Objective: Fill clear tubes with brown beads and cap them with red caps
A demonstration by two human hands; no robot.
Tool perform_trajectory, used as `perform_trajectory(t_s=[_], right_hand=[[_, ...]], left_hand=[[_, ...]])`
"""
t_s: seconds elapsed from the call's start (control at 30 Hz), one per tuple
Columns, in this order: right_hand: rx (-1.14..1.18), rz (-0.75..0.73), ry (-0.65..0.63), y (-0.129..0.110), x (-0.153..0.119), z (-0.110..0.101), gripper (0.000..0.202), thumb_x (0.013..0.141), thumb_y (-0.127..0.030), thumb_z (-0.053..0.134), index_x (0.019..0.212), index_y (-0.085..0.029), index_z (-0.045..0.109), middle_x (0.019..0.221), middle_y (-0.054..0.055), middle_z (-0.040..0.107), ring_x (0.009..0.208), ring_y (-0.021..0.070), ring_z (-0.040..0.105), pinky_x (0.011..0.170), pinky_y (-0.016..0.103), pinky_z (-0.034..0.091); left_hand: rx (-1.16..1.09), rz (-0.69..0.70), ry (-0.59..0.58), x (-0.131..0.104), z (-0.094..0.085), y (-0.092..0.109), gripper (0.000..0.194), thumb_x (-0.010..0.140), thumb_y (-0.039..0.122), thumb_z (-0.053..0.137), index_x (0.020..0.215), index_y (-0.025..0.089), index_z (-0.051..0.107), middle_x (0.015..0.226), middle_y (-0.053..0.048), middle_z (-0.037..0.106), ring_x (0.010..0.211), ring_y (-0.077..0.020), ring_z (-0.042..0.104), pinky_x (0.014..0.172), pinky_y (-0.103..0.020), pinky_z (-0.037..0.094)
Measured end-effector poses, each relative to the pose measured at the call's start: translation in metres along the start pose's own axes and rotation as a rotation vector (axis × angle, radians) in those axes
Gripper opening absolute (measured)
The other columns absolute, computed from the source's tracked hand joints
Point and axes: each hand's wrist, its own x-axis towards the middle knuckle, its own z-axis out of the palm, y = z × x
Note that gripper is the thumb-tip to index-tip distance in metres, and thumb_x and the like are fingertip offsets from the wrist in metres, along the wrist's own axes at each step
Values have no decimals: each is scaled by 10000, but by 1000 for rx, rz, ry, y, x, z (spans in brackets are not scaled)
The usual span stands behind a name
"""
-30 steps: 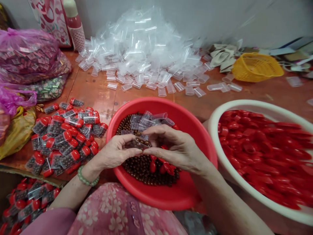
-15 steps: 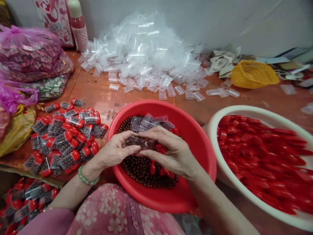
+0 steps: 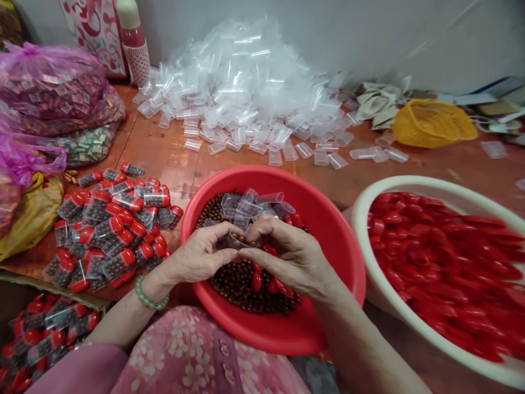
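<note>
Over the red basin (image 3: 340, 262), my left hand (image 3: 200, 254) pinches a small clear plastic tube (image 3: 230, 238) with dark brown balls showing at its end. My right hand (image 3: 289, 254) meets it from the other side, fingers and thumb curled around the tube's right end. Its fingers partly hide the tube. Beneath both hands lies a heap of brown balls (image 3: 238, 290) in the basin. Several loose clear tubes (image 3: 250, 205) rest on the balls at the back. A few red plastic caps (image 3: 256, 280) lie near my right hand.
Filled, red-capped tubes (image 3: 109, 230) are piled left of the basin, with more in a box (image 3: 45, 334) below. A white basin (image 3: 356, 219) of red plastic parts stands right. Behind are a heap of clear tubes (image 3: 246, 93), a yellow basket (image 3: 435, 126) and purple bags (image 3: 49, 87).
The tube between my hands has turned, so that brown balls now show at its end. My right fingers have curled closer to my left fingertips. The view has shifted slightly.
</note>
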Motion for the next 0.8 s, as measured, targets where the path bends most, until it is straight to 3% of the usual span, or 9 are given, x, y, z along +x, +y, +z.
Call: perform_trajectory(t_s=[0.23, 0.3, 0.4, 0.47, 0.53, 0.67, 0.8], right_hand=[[226, 139, 85, -4, -11, -1, 211, 804, -273, 700, 744, -224, 503, 646, -49, 481, 574, 101, 469, 532, 224, 416], [149, 177, 17, -6, -17, -6, 184, 794, -292, 715, 883, -232, 566, 670, -43, 536, 582, 108, 513, 547, 226, 448], [-81, 229, -74, -4, -27, -16, 305, 804, -313, 704, 1074, -221, 594, 850, 12, 666, 757, 152, 634, 699, 265, 515], [-225, 273, -74, 1, -35, -24, 240, 849, -322, 644, 1056, -205, 614, 971, 49, 692, 887, 181, 657, 800, 295, 513], [-333, 338, -86, 7, -44, -30, 187, 887, -312, 577, 1023, -194, 627, 981, 58, 698, 895, 188, 663, 817, 304, 505], [-545, 514, -261, 14, -56, -33, 172, 922, -275, 499, 977, -181, 631, 920, 58, 706, 819, 186, 671, 759, 293, 491], [-758, 682, -512, 9, -53, -17, 181, 945, -281, 474, 935, -170, 617, 871, 78, 718, 817, 214, 693, 684, 284, 469]], left_hand=[[-216, -122, 34, 4, -1, 3, 187, 792, 224, 664, 936, 161, 562, 857, -7, 623, 774, -105, 588, 762, -247, 461], [-234, -118, 45, 3, -2, 6, 216, 784, 234, 685, 945, 159, 562, 889, -21, 651, 805, -113, 618, 786, -253, 477], [-162, -70, 28, -1, -2, 13, 198, 812, 244, 674, 965, 155, 587, 894, -33, 676, 826, -116, 638, 801, -246, 483], [-101, -33, 12, -3, -1, 17, 182, 834, 254, 658, 979, 155, 609, 907, -41, 687, 838, -124, 648, 808, -251, 491], [-28, 4, 20, -3, 0, 21, 170, 836, 245, 661, 976, 154, 631, 910, -41, 693, 839, -130, 653, 804, -249, 497], [63, 42, 40, 1, 1, 22, 142, 831, 212, 668, 959, 150, 656, 930, -47, 702, 879, -142, 659, 814, -246, 507], [0, 76, 33, 3, 2, 18, 141, 847, 209, 650, 977, 153, 648, 962, -50, 701, 911, -147, 663, 839, -262, 519]])
